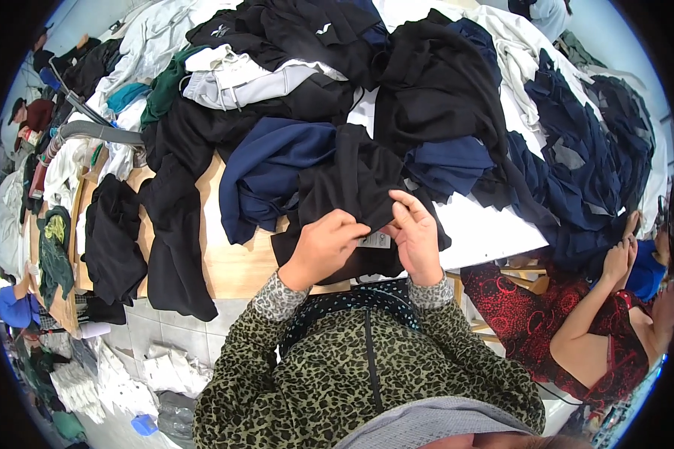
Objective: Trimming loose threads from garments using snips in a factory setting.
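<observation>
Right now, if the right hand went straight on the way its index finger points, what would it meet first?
Probably the black garment, just ahead of the right hand; exact depth there is unclear.

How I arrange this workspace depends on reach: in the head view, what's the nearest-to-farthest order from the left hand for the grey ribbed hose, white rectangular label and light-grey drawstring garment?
1. White rectangular label: just right of the left hand.
2. Light-grey drawstring garment: ahead, slightly left.
3. Grey ribbed hose: ahead, far left.
</observation>
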The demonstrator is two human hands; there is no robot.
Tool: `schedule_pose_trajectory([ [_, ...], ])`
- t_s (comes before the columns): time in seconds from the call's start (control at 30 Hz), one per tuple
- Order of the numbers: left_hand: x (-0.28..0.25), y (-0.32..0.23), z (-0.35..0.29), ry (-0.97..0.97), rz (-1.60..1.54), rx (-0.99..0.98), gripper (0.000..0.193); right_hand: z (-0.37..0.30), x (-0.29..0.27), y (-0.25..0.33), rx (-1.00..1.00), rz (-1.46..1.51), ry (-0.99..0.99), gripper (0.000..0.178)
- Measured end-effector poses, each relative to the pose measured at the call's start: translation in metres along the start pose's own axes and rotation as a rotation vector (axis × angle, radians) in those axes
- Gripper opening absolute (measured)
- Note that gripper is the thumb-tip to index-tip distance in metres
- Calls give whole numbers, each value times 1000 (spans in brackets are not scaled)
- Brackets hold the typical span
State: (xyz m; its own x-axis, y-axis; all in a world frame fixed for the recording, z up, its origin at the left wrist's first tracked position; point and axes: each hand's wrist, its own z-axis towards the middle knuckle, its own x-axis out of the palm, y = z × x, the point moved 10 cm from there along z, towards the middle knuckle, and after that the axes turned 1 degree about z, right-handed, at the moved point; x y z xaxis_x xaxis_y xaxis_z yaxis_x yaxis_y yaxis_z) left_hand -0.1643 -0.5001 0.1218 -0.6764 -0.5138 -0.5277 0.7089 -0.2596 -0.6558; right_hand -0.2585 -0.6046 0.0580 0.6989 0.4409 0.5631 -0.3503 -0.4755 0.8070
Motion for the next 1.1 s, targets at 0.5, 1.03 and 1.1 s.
schedule_pose_trajectory([
  [0.5,0,15,-2,-166,-198,-241,19,-16,3,2,-191,-199,36,54],
  [1.03,51,71,-23,68,-940,-847,12,-19,23,2,-210,-255,137,56],
  [1.1,59,82,-34,22,-1173,-992,11,-18,23,1,-192,-207,121,56],
])
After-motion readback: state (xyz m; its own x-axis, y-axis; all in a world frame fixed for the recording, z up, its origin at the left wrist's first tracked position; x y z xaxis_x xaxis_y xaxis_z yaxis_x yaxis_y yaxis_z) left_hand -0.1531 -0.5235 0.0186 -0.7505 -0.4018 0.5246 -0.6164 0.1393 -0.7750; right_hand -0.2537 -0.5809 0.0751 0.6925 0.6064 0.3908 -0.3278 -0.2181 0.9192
